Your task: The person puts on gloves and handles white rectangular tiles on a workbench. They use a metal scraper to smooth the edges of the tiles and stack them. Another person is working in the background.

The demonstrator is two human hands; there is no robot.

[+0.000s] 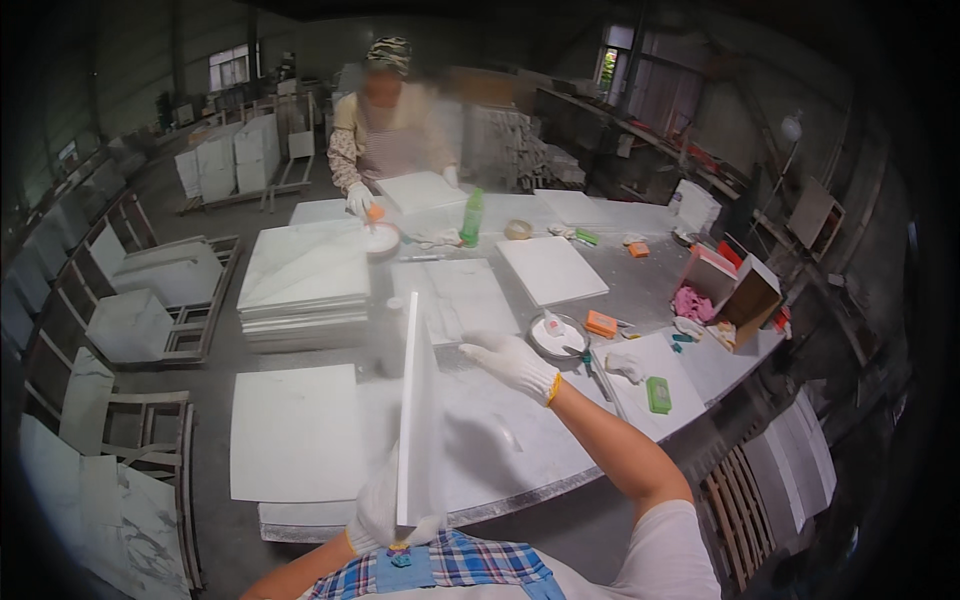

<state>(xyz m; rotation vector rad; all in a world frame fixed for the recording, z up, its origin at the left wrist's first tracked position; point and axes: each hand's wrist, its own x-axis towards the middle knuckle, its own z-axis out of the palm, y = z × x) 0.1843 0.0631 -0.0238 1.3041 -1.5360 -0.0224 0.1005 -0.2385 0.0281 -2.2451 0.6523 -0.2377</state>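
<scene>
My left hand (380, 510), in a white glove, grips the near lower edge of a white marble tile (418, 420) that stands on edge, tilted, above the grey worktable (520, 450). My right hand (515, 362), also gloved, hovers with fingers spread beside the tile's upper part, close to it; I cannot tell if it touches. Just right of that hand sits a round bowl of white paste (556, 335) with a tool in it.
Across the table another person in white gloves (358, 200) works over a small bowl (382, 240). A stack of tiles (305, 285), single tiles (550, 268), a green bottle (471, 218), tape roll (517, 229), orange and green sponges and an open box (735, 290) lie around. Wooden racks with slabs (140, 320) stand at left.
</scene>
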